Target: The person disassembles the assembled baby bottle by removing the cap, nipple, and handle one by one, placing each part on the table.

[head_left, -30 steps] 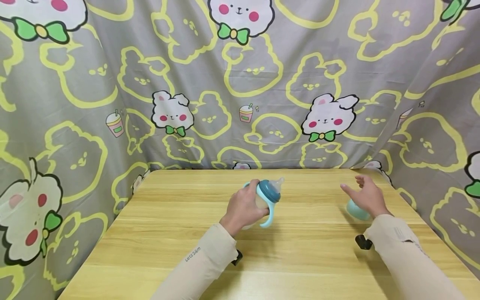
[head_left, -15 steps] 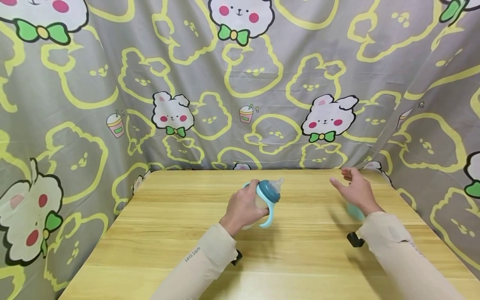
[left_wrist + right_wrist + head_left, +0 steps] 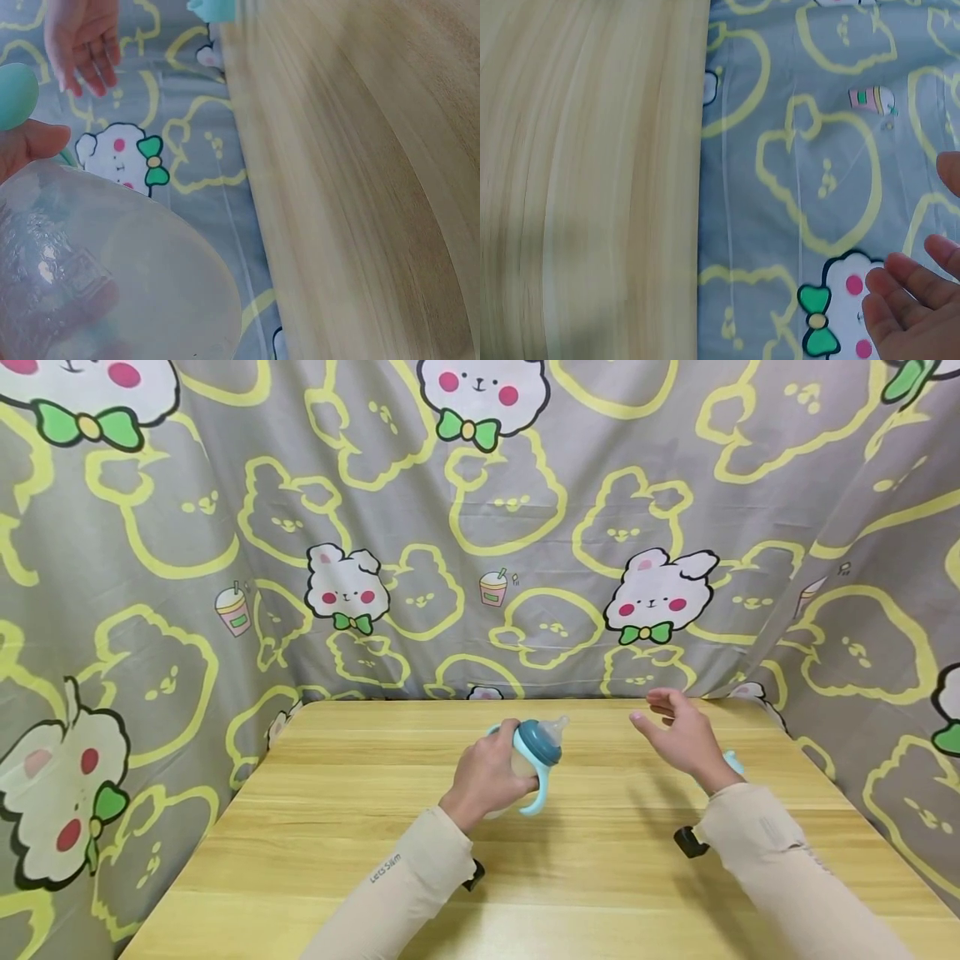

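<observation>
A baby bottle with a teal collar, clear nipple and pale-blue handles is tilted above the middle of the table. My left hand grips it round the body, the nipple pointing up and right. Its clear rounded bottom fills the lower left of the left wrist view. To the right, my right hand hovers apart from the bottle, fingers loosely extended and holding nothing. Behind that wrist stands a small light-blue piece, perhaps the bottle's cap, mostly hidden in the head view.
The wooden table reaches back to a grey patterned curtain, which also hangs along both sides. Black wrist cameras sit under the cuffs.
My right hand has moved left and slightly farther back, away from the light-blue piece, which stays on the table. The left hand and bottle keep their place.
</observation>
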{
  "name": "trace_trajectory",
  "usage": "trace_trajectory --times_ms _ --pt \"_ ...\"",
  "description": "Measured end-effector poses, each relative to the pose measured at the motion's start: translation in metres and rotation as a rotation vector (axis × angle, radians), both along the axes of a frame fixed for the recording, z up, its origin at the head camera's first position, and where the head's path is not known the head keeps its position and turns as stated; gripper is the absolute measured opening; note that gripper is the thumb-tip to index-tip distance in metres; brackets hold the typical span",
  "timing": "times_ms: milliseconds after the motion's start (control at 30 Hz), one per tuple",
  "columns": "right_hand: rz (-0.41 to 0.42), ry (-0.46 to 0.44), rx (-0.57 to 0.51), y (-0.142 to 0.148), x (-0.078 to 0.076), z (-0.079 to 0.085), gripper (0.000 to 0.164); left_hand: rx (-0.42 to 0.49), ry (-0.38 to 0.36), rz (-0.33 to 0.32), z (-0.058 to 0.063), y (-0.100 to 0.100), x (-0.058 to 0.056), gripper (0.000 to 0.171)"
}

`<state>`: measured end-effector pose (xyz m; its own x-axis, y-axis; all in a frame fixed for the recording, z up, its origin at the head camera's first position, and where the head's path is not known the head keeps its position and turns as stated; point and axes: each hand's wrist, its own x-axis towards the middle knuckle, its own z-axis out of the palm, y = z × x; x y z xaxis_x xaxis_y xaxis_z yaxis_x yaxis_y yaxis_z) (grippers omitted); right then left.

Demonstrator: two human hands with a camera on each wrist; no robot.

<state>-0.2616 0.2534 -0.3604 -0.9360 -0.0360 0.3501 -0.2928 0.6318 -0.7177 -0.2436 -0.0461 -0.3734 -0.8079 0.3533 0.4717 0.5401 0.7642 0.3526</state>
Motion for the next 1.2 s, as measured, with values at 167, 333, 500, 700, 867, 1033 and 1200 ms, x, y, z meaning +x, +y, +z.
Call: trace_trajectory --times_ms 167,333,500,700,867,1033,1200 --pt "0.041 0.028 -0.013 -0.012 0.001 0.0 0.054 -0.01 -0.013 0.002 0.0 0.0 0.0 0.077" --pt "0.076 0.063 -0.009 -0.026 0.001 0.001 0.05 -0.01 -0.013 0.0 0.0 0.0 -0.001 0.076" --pt "0.11 0.072 -0.005 -0.038 0.003 0.002 0.048 -0.018 -0.021 0.009 0.001 -0.002 -0.001 0.077" --pt "0.125 0.063 -0.032 -0.049 0.006 -0.001 0.046 -0.019 -0.029 0.003 0.002 -0.002 0.0 0.077" --pt "0.148 0.069 -0.055 -0.059 0.01 -0.003 0.044 -0.026 -0.019 0.008 0.004 -0.001 0.0 0.077" --pt "0.182 0.1 -0.068 -0.069 0.012 -0.006 0.039 -0.031 -0.013 0.009 0.006 0.0 0.001 0.077" --pt "0.231 0.087 -0.085 -0.076 0.012 -0.007 0.037 -0.041 -0.005 0.01 0.007 0.0 0.001 0.077"
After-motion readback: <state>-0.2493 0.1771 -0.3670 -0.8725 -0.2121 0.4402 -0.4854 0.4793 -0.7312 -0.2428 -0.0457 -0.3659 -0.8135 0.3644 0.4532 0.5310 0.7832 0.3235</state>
